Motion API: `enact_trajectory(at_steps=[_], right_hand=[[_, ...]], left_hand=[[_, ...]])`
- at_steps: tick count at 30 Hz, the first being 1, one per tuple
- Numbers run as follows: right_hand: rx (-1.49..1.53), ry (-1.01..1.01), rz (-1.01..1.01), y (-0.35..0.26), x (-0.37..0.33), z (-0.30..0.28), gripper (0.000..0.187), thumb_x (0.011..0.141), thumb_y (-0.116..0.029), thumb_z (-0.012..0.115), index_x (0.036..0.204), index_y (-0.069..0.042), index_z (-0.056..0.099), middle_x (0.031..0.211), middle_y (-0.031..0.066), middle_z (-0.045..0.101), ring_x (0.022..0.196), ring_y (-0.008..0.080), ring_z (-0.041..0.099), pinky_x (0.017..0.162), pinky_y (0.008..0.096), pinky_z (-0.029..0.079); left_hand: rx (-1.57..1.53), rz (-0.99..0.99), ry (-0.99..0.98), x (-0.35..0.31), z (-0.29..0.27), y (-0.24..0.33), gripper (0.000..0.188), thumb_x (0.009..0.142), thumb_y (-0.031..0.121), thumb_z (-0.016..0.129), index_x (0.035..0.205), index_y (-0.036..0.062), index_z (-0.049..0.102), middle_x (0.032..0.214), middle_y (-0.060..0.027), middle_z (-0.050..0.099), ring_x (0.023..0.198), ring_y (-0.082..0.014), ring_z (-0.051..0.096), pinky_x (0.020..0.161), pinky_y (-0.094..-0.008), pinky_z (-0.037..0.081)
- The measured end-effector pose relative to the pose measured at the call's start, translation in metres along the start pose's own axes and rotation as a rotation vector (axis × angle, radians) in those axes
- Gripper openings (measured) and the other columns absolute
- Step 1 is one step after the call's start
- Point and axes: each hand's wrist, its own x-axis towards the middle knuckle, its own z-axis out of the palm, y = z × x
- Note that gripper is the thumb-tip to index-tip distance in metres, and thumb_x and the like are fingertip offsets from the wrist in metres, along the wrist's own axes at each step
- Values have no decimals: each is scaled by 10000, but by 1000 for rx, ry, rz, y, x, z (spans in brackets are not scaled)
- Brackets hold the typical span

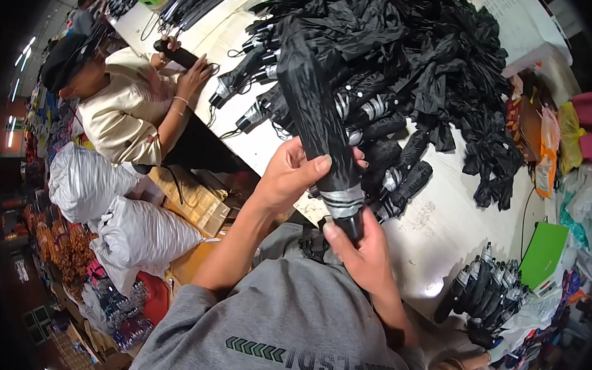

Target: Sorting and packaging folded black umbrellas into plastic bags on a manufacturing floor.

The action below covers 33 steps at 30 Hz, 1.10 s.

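The far end of the folded umbrella (319, 122) blended into the dark pile (426, 50) behind; its cloth hid fingers of the left hand (292, 176), wrapped around its lower half; the right hand (367, 256), below, clasped the half-hidden handle (352, 226).

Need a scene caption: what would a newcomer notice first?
First, the black umbrella at centre, held in the left hand and right hand. Then the big heap of black umbrellas beyond it on the white table. At left, a co-worker, with two bulging white sacks lower down.
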Motion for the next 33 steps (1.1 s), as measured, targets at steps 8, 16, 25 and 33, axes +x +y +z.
enact_trajectory(at_steps=[8, 16, 25, 33], right_hand=[[-158, 66, -111, 22, 15, 9, 397, 940, -217, 716, 1209, 38, 575, 865, 110, 689, 639, 204, 609, 600, 326, 496], [-520, -11, -68, 27, 22, 7, 394, 911, -214, 758, 1150, 49, 589, 911, 118, 693, 636, 204, 600, 610, 327, 505], [-382, 85, -41, 57, 42, -3, 356, 931, -206, 732, 1172, 38, 636, 876, 137, 705, 664, 204, 619, 606, 307, 502], [-554, 77, 7, 67, 54, -29, 344, 956, -204, 689, 1225, 4, 640, 893, 126, 721, 680, 240, 633, 614, 341, 507]], left_hand=[[-54, -48, 81, -12, 2, -23, 338, 941, 178, 680, 1189, -46, 631, 1076, -188, 730, 974, -267, 723, 869, -340, 586], [-143, -119, 288, -15, 16, -35, 271, 965, 179, 651, 1134, -29, 610, 917, -134, 719, 798, -210, 712, 733, -292, 588], [994, -30, 377, 49, -38, -31, 468, 901, 107, 613, 1329, -15, 467, 902, -160, 694, 721, -247, 678, 673, -376, 559], [2119, 185, 468, 150, -156, -22, 742, 918, 115, 622, 1587, 117, 300, 1199, -291, 572, 971, -422, 636, 809, -452, 528]])
